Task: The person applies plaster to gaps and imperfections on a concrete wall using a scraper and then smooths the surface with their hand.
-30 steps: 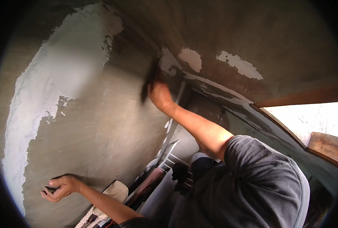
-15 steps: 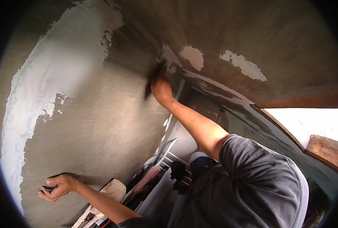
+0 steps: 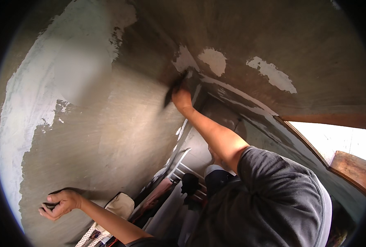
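My right hand (image 3: 181,97) is closed on a dark, flat tool (image 3: 172,88), like a trowel, at the wall near the inner corner, beside patches of pale filler (image 3: 185,58). The tool's shape is smeared and partly behind my fingers. Low on the left, my left hand (image 3: 60,205) is against the grey plastered wall (image 3: 92,152), its fingers loosely curled and apart with nothing visible in them. A long white, ragged-edged band of filler (image 3: 22,123) runs up the wall at the left.
Below me are a white metal rail (image 3: 181,162), hanging cloths (image 3: 158,193) and a cream bag with rope (image 3: 121,203). At the right, a bright opening (image 3: 318,136) has a wooden edge and board (image 3: 351,168). The sloped grey surface (image 3: 294,37) spans the top.
My right hand and the dark tool have moved a little rightward along the wall toward the corner. My left hand has shifted slightly left and down in the picture.
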Demonstrator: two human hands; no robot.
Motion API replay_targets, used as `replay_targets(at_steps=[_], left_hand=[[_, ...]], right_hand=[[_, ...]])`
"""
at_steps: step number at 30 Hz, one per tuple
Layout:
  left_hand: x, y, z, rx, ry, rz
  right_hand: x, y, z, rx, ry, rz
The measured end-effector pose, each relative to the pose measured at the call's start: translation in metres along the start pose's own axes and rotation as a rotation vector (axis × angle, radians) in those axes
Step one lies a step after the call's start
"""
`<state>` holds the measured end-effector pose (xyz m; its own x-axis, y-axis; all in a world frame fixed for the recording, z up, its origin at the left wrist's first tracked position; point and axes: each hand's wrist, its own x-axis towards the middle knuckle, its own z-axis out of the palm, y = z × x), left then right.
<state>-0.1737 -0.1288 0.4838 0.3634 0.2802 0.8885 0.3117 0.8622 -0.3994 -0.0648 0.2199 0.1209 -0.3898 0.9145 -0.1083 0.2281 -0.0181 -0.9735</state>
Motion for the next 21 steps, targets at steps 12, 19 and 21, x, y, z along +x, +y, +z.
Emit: replay_targets(at_steps=[12,19,21], left_hand=[[0.013,0.010,0.010,-0.017,0.030,-0.014],[0.007,0.007,-0.016,0.012,-0.064,-0.026],[0.010,0.014,-0.015,0.000,-0.067,-0.055]], right_hand=[[0.034,0.085,0.005,-0.256,-0.189,0.029],[-0.070,0.064,-0.082,-0.321,-0.354,0.118],[-0.079,0.049,-0.107,-0.301,-0.394,0.034]])
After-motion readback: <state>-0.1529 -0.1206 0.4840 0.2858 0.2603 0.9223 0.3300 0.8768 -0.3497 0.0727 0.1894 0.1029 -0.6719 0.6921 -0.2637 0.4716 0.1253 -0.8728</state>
